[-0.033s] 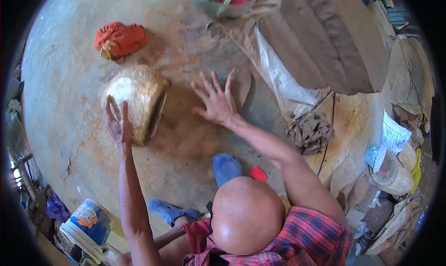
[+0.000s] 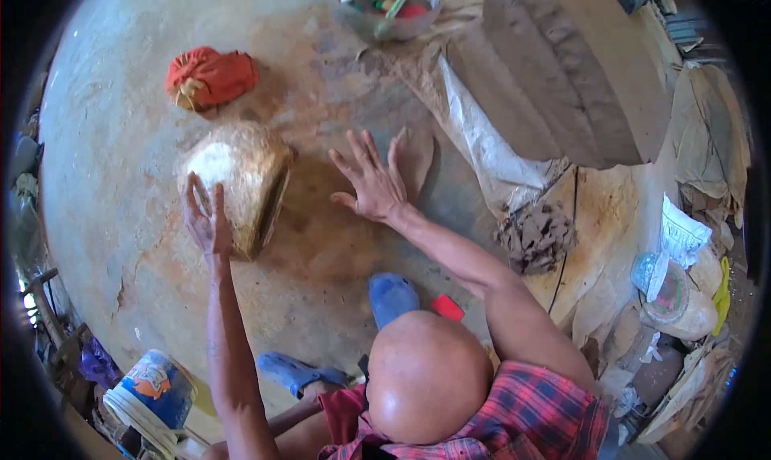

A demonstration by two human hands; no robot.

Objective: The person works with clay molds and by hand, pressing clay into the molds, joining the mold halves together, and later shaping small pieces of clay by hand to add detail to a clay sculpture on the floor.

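Clearly the pale, dusty lump of clay (image 2: 233,183) is the centre of things: it lies on the stained concrete floor (image 2: 104,122), left of middle in the head view, and its long axis runs from about seven o'clock up to one o'clock, with the broader, whiter face turned toward eleven and a darker flank along its four o'clock side. The left hand (image 2: 207,219) lies flat and open against its near, seven o'clock end, fingers spread and gripping nothing. The right hand (image 2: 371,183), also open with fingers splayed, is pressed on the floor at three o'clock from the lump, apart from it and beside a thin flap of clay (image 2: 416,156). One risk, as I judge it, is that a push from one flat palm alone could roll or skid the lump toward one o'clock, or crack its dry skin, since nothing steadies the far side. Farther out, an orange cloth bundle (image 2: 210,76) sits at twelve o'clock, a clear bowl of tools (image 2: 385,6) at one o'clock, and blue sandals (image 2: 392,295) at five.
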